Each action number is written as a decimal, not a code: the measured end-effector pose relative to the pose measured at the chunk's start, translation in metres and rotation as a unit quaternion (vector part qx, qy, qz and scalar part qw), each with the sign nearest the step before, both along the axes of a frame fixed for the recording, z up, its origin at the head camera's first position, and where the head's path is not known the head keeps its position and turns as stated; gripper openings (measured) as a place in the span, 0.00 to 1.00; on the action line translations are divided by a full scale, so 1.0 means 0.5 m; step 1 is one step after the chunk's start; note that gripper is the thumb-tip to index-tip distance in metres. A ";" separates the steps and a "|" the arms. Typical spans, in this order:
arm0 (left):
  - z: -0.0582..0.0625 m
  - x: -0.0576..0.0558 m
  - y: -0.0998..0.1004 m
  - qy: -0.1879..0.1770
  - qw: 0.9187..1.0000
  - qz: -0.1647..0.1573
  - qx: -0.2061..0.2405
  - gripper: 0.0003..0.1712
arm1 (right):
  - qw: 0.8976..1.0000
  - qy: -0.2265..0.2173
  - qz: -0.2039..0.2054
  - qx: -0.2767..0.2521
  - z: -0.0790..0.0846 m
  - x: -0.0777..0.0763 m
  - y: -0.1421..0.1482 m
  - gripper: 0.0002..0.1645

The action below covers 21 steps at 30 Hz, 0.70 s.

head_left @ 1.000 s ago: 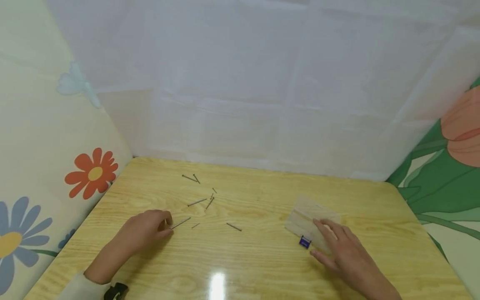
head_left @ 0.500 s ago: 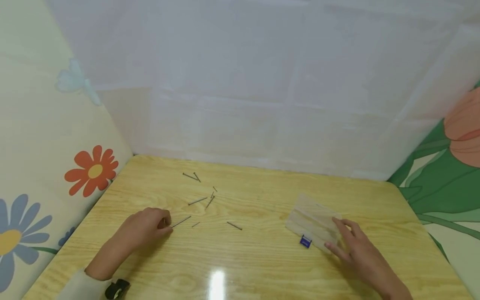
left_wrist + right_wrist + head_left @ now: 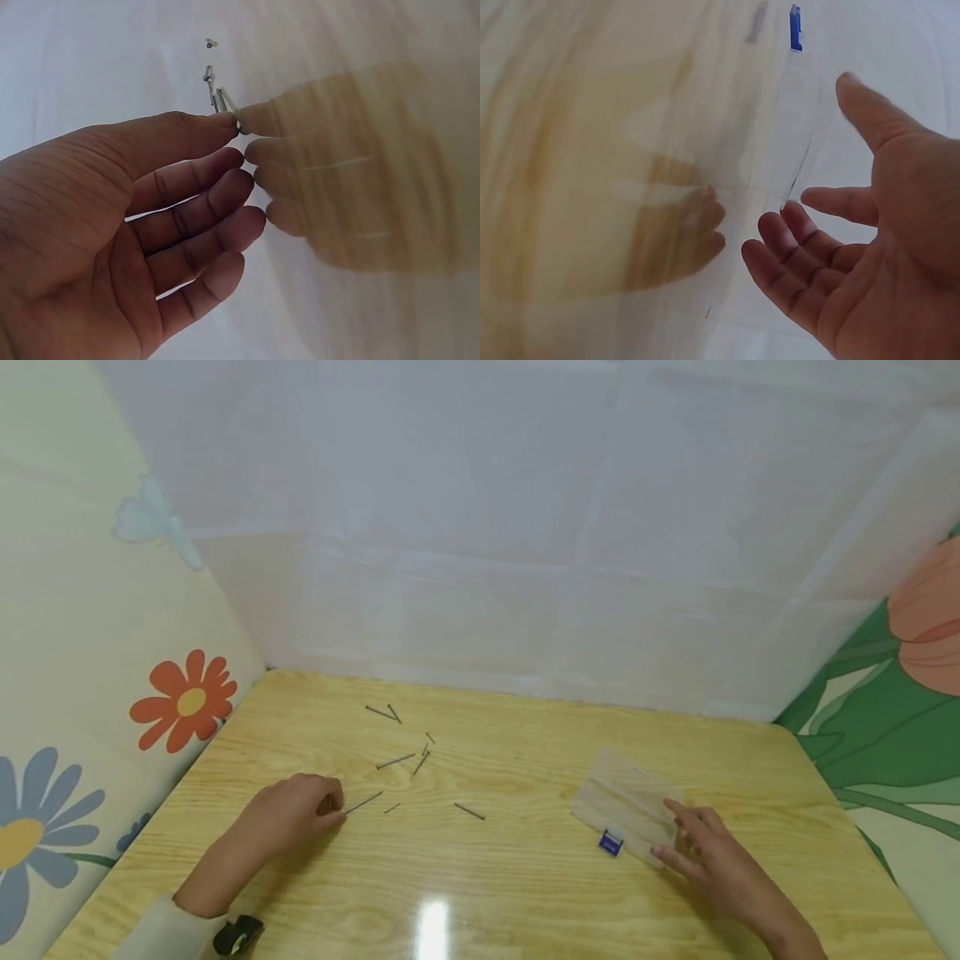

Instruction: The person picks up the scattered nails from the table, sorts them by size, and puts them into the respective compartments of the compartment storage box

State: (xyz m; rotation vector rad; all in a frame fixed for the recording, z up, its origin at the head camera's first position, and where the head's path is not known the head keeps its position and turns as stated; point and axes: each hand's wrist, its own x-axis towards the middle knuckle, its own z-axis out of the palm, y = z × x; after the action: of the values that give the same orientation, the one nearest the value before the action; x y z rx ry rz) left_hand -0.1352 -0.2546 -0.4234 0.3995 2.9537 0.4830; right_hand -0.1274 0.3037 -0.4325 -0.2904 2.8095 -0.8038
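My left hand is low over the table at the left, its thumb and index fingertips pinching the near end of a long thin nail. In the left wrist view, the nail shows just past the thumb tip, while the other fingers are loosely bent. A flat, clear plastic bag lies at the right, with a small blue plastic piece at its near left edge. My right hand hovers at the bag's right side, thumb and fingers spread and holding nothing.
Several loose nails lie on the wooden table: a pair at the back, a group in front of it, a tiny one and a single one farther right. White sheeting hangs behind the table.
My right hand has drawn back to the right from over the bag, uncovering more of it. My left hand has stayed almost in place at the nail.
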 end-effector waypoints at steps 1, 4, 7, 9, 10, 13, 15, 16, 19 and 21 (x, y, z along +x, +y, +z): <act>0.000 0.000 0.000 0.000 1.000 -0.001 0.000 0.08 | 1.000 -0.001 0.001 0.000 0.000 -0.001 0.000 0.52; -0.001 -0.001 -0.001 0.000 1.000 -0.003 -0.001 0.08 | 1.000 -0.004 -0.004 0.006 0.000 -0.002 -0.001 0.53; -0.002 -0.001 -0.001 0.004 1.000 -0.004 -0.004 0.08 | 1.000 0.004 -0.002 0.014 -0.002 -0.003 -0.001 0.53; -0.002 0.000 0.000 0.007 1.000 -0.005 -0.006 0.09 | 1.000 0.011 0.000 0.016 -0.004 -0.004 0.000 0.53; -0.002 0.000 0.001 0.008 1.000 -0.006 -0.006 0.09 | 1.000 0.015 0.001 0.017 -0.005 -0.004 0.001 0.53; -0.002 0.000 0.004 0.012 1.000 -0.007 -0.009 0.09 | 1.000 0.019 0.000 0.012 -0.008 -0.005 0.002 0.53; 0.000 -0.001 0.006 0.012 1.000 -0.007 -0.010 0.08 | 1.000 0.023 -0.002 0.005 -0.011 -0.005 0.002 0.53; 0.001 -0.001 0.007 0.011 1.000 -0.007 -0.012 0.08 | 1.000 0.029 -0.003 0.001 -0.012 -0.004 0.002 0.53; 0.003 -0.004 0.010 0.008 1.000 -0.004 -0.017 0.07 | 0.999 0.048 -0.005 -0.008 -0.021 -0.005 0.003 0.51; 0.003 -0.006 0.012 0.011 1.000 -0.005 -0.018 0.07 | 0.998 0.061 -0.005 -0.013 -0.027 -0.005 0.004 0.50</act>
State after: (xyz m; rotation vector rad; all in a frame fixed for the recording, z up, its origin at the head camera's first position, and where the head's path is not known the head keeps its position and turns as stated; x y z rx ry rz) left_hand -0.1382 -0.2489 -0.4219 0.4195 2.9753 0.4255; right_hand -0.1299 0.3057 -0.4458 -0.3397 2.9186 -0.8519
